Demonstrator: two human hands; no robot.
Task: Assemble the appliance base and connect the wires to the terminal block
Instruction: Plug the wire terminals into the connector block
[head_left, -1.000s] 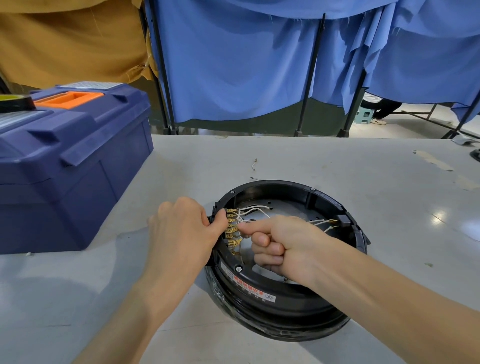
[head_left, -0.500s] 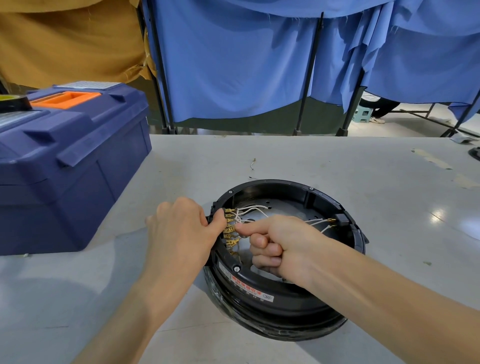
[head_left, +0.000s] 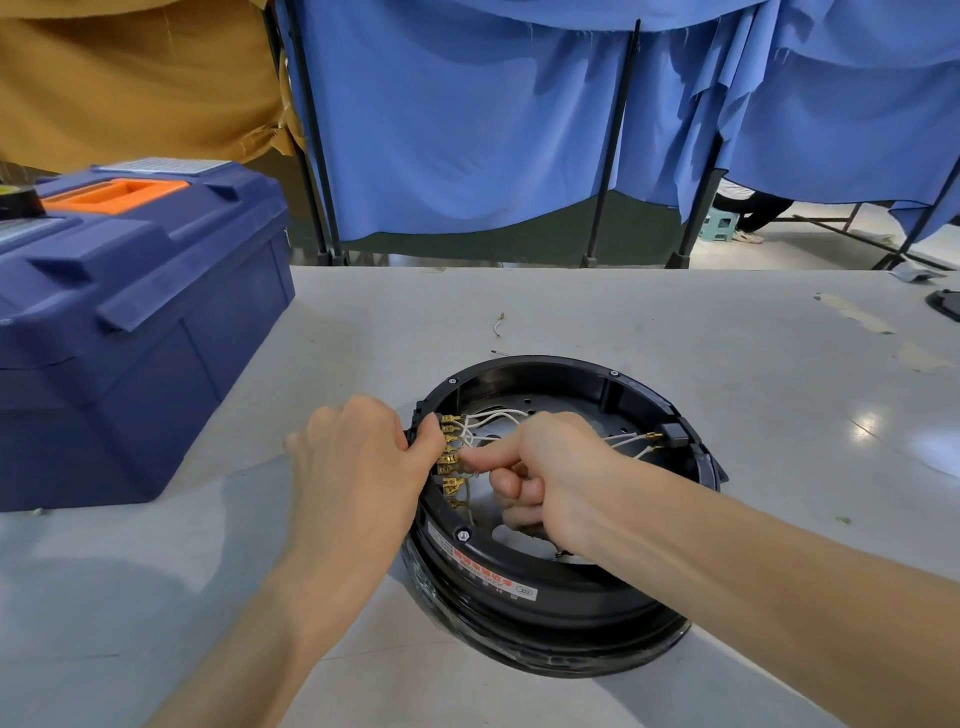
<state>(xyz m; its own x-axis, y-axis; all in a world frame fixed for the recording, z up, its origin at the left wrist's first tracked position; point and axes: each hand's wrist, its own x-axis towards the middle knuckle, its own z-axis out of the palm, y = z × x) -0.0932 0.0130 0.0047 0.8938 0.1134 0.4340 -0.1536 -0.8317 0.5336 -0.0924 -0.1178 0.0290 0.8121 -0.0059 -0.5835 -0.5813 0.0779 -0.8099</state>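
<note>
One black base: it sat open side up on the grey tabletop, close in front of the person.
Terminal block: a row of little gold clips ran down the inside of the base's left wall.
White wires: thin wires ran from the gold clips across the inside. A few more went to a small black plug on the right wall.
Right hand: it was inside the base. The pointing finger was stretched out, and its tip touched the middle of the clip row. The other fingers were curled in. It seemed to pinch one wire end, but the thumb was hidden.
Left hand: its fingers were curled over the outside of the left wall. Its thumb pressed on the rim just beside the clips, so it held the base.
What changed: almost nothing. Over the last second both hands kept their places, and the right fingertip only crept a tiny bit toward the clips.
What that means: I think one wire was being pushed onto its clip, slowly and with care. Several clips already had wires, so the wiring looked well along.
Around: a big blue toolbox stood on the tabletop to the left, well apart from the base. A small scrap of wire lay behind the base. Blue curtains hung at the back.
</note>
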